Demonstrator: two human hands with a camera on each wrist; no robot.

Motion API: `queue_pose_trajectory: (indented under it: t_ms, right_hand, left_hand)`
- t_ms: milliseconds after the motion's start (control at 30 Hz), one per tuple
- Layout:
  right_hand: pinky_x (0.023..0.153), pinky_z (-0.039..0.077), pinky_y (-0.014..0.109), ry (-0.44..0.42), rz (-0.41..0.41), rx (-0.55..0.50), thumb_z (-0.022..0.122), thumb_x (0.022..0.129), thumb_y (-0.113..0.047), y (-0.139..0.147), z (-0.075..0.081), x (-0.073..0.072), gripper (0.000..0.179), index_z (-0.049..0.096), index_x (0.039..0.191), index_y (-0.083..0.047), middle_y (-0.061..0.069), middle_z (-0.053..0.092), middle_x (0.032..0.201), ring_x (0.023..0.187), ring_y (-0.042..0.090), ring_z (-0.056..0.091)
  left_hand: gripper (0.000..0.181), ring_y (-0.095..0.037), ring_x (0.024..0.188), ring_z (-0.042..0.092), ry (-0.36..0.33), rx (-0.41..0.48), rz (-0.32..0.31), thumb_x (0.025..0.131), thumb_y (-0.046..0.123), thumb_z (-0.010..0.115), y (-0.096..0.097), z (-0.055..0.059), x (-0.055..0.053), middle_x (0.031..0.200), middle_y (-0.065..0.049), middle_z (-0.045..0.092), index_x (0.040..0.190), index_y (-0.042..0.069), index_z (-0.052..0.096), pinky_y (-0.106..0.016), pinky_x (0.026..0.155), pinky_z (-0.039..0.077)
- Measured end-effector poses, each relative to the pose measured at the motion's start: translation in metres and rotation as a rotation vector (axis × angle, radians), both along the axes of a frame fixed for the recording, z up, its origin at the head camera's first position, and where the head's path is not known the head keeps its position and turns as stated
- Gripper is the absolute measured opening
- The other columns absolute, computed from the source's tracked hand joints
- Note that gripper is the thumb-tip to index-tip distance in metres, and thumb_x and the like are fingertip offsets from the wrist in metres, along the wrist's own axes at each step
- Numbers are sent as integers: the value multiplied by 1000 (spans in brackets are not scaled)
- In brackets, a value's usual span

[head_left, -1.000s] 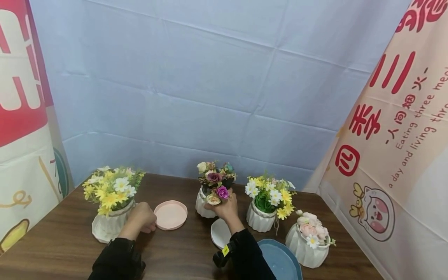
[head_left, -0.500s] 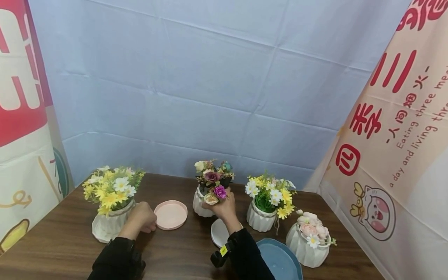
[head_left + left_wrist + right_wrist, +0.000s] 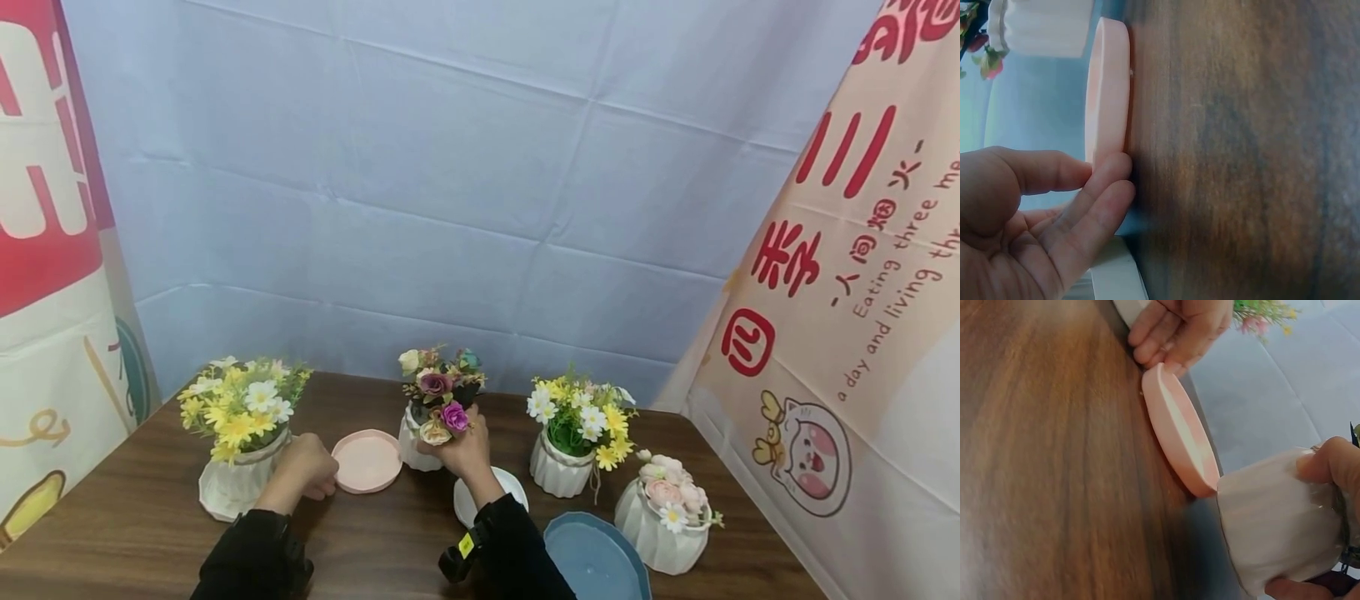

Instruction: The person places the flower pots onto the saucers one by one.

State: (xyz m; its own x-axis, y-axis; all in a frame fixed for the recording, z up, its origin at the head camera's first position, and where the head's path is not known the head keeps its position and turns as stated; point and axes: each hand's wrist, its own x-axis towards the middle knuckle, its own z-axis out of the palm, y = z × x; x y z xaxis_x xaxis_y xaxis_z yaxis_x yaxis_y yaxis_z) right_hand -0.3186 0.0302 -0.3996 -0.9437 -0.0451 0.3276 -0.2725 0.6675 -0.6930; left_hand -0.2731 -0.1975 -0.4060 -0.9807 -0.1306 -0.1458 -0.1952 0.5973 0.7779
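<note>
My left hand (image 3: 303, 468) pinches the near-left rim of a shallow pink saucer (image 3: 367, 461) between thumb and fingers, as the left wrist view shows. The saucer lies flat on the wooden table. My right hand (image 3: 467, 448) grips a white ribbed flowerpot (image 3: 412, 443) by its upper part; thumb and fingers lie on opposite sides in the right wrist view. Purple, cream and teal artificial flowers (image 3: 435, 383) fill this pot and partly hide it. Its base is close beside the saucer's right edge; whether they touch, I cannot tell.
A white pot of yellow flowers (image 3: 255, 471) stands on a white saucer (image 3: 212, 498) at left. To the right are another yellow-flowered pot (image 3: 561, 471) and a pink-flowered pot (image 3: 660, 533). A white saucer (image 3: 512, 483) lies partly behind my right forearm, near a blue plate (image 3: 596, 562).
My right hand has moved left with the flowerpot, bringing it close to the pink saucer. More of the white saucer now shows. My left hand has stayed at the pink rim.
</note>
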Motion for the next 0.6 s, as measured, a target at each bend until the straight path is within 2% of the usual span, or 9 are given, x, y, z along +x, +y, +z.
queue_pose_trajectory:
  t_ms: [167,433,600]
  right_hand:
    - [85,45,50,-13,15,7,88,55,-33,-11,1,3,102,35,129,13,24,49,110,103,39,49]
    - [84,47,47,-3,30,4,88,54,-33,-26,1,7,97,39,126,11,21,52,106,101,37,51]
    - [83,48,47,-2,31,7,88,54,-36,-35,-1,8,99,39,125,13,23,51,106,99,38,52]
  left_hand:
    - [15,-20,50,62,14,1,-4,78,-5,49,-1,0,1,53,-10,59,68,-9,58,-32,48,54]
    - [14,-20,51,62,-8,-2,-4,79,-6,49,-1,1,0,54,-10,60,71,-10,59,-32,49,54]
    - [12,-20,51,62,-3,10,1,79,-6,49,-1,-2,-2,54,-10,60,71,-10,58,-33,49,54]
